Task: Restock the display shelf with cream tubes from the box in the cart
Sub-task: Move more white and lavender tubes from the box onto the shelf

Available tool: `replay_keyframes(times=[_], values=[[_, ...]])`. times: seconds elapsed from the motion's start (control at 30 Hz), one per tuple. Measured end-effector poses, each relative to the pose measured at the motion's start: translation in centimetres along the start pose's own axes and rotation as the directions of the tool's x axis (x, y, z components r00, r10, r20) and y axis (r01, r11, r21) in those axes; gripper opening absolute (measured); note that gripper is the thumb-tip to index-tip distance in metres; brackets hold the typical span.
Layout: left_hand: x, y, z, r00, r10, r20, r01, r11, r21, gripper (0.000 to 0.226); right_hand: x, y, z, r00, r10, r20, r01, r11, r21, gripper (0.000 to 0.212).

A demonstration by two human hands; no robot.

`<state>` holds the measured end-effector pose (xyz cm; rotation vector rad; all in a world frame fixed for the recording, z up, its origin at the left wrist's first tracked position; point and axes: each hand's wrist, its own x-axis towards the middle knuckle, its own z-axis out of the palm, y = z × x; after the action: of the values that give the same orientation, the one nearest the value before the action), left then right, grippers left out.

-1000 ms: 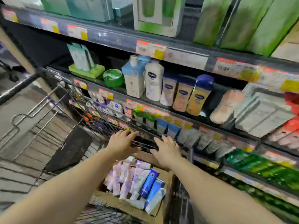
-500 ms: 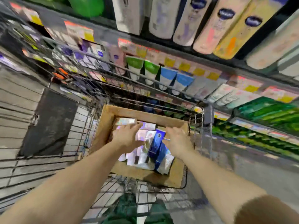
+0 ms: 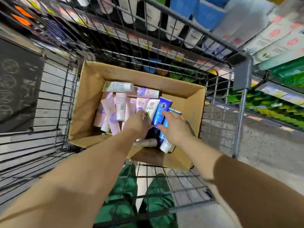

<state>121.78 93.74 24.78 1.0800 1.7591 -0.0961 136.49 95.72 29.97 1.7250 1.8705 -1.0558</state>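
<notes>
An open cardboard box (image 3: 88, 102) sits in the wire cart (image 3: 239, 112). Inside lie several pink cream tubes (image 3: 109, 112), a white tube with a red logo (image 3: 152, 106) and blue tubes (image 3: 162, 106). My left hand (image 3: 139, 125) reaches into the box, its fingers curled down over the lower end of the white tube. My right hand (image 3: 176, 127) lies beside it on a blue tube (image 3: 165, 122), with thumb and fingers on either side of it. The hands hide the tubes' lower ends.
The display shelf (image 3: 181, 27) with tubes and price tags rises just beyond the cart's far wall. More green and white products (image 3: 283, 74) fill the shelves at right. Green trousers (image 3: 125, 195) show through the cart's floor. A dark mat (image 3: 18, 86) lies at left.
The view has tilted down from the shelf into the cart. Both hands dropped from the cart's rim into the box and closed in on the white and blue tubes.
</notes>
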Motion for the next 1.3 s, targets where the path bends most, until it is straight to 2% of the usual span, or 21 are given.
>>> replay_keyframes(times=[0.13, 0.23, 0.33, 0.4, 0.47, 0.5, 0.53, 0.57, 0.6, 0.63, 0.67, 0.7, 0.73, 0.8, 0.87, 0.9, 0.97, 1.03, 1.1, 1.2, 1.3], values=[[0.6, -0.1, 0.7, 0.993, -0.107, -0.048, 0.098, 0.983, -0.155, 0.052, 0.7, 0.5, 0.1, 0.999, 0.032, 0.027, -0.034, 0.996, 0.082, 0.058], [-0.2, -0.2, 0.1, 0.988, -0.147, 0.047, 0.153, 0.907, -0.392, 0.076, 0.8, 0.4, -0.2, 0.988, 0.119, 0.1, -0.145, 0.938, 0.314, 0.057], [-1.6, 0.3, -1.0, 0.996, -0.015, 0.089, 0.058, 0.862, -0.504, 0.077, 0.6, -0.6, -0.7, 0.96, 0.145, 0.239, -0.266, 0.735, 0.623, 0.058], [-2.5, 0.6, -1.7, 0.992, 0.099, 0.079, -0.042, 0.846, -0.532, 0.073, 0.8, -0.9, -1.1, 0.959, 0.14, 0.245, -0.274, 0.668, 0.692, 0.058], [-2.7, 0.6, -2.6, 0.982, 0.156, 0.102, -0.074, 0.826, -0.559, 0.071, 0.9, -1.1, -1.8, 0.965, 0.127, 0.228, -0.257, 0.618, 0.743, 0.048], [-2.9, 0.7, -3.1, 0.978, 0.17, 0.123, -0.084, 0.856, -0.51, 0.069, 0.9, -1.1, -2.3, 0.969, 0.125, 0.213, -0.245, 0.602, 0.76, 0.043], [-3.1, 0.7, -3.5, 0.972, 0.175, 0.155, -0.104, 0.917, -0.386, 0.064, 1.1, -0.8, -2.6, 0.974, 0.13, 0.186, -0.226, 0.604, 0.764, 0.038], [-3.2, 0.7, -3.7, 0.96, 0.175, 0.219, -0.142, 0.978, -0.155, 0.055, 1.2, -0.5, -2.9, 0.977, 0.143, 0.158, -0.213, 0.62, 0.755, 0.035], [-3.4, 0.7, -3.7, 0.939, 0.16, 0.304, -0.207, 0.97, 0.127, 0.046, 1.3, -0.2, -3.0, 0.978, 0.155, 0.137, -0.205, 0.632, 0.747, 0.034], [-3.8, 0.6, -3.5, 0.915, 0.12, 0.385, -0.274, 0.885, 0.376, 0.038, 1.4, 0.1, -3.1, 0.977, 0.173, 0.126, -0.209, 0.645, 0.735, 0.035], [-4.2, 0.3, -3.1, 0.896, 0.089, 0.434, -0.339, 0.769, 0.542, 0.034, 1.6, 0.7, -2.9, 0.977, 0.185, 0.111, -0.207, 0.66, 0.722, 0.042], [-4.3, -0.1, -2.6, 0.894, 0.07, 0.443, -0.363, 0.694, 0.622, 0.033, 2.1, 1.4, -2.5, 0.974, 0.201, 0.104, -0.215, 0.673, 0.708, 0.051], [-4.2, -0.5, -2.1, 0.9, 0.066, 0.43, -0.362, 0.662, 0.656, 0.033, 2.3, 1.9, -2.1, 0.973, 0.205, 0.105, -0.219, 0.681, 0.699, 0.056], [-4.0, -1.2, -1.9, 0.917, 0.109, 0.383, -0.355, 0.66, 0.662, 0.03, 1.8, 2.2, -1.7, 0.971, 0.202, 0.128, -0.233, 0.684, 0.691, 0.047], [-3.5, -1.6, -2.1, 0.932, 0.112, 0.346, -0.309, 0.745, 0.591, 0.03, 1.1, 2.2, -1.5, 0.965, 0.213, 0.154, -0.26, 0.678, 0.688, 0.037], [-3.3, -1.8, -2.4, 0.944, 0.091, 0.318, -0.25, 0.826, 0.505, 0.03, 0.8, 2.1, -1.5, 0.962, 0.215, 0.17, -0.272, 0.676, 0.684, 0.036], [-3.1, -1.9, -3.4, 0.966, 0.027, 0.258, -0.092, 0.965, 0.247, 0.031, 0.6, 2.2, -1.3, 0.96, 0.199, 0.197, -0.28, 0.678, 0.68, 0.034], [-2.7, -2.3, -4.6, 0.977, 0.006, 0.213, 0.004, 0.999, -0.043, 0.027, 0.1, 1.9, -1.7, 0.957, 0.172, 0.232, -0.286, 0.673, 0.682, 0.029], [-3.0, -2.1, -5.8, 0.968, 0.034, 0.249, 0.041, 0.957, -0.287, 0.02, -0.2, 1.6, -2.1, 0.951, 0.135, 0.279, -0.298, 0.642, 0.706, 0.031], [-3.9, -0.9, -7.3, 0.94, 0.096, 0.328, 0.133, 0.781, -0.61, 0.01, -1.0, 0.8, -3.0, 0.927, 0.07, 0.369, -0.352, 0.506, 0.788, 0.025], [-5.2, 0.9, -8.7, 0.944, 0.138, 0.298, 0.143, 0.646, -0.75, 0.017, -2.5, -0.2, -4.7, 0.897, 0.001, 0.441, -0.412, 0.359, 0.837, 0.021]])
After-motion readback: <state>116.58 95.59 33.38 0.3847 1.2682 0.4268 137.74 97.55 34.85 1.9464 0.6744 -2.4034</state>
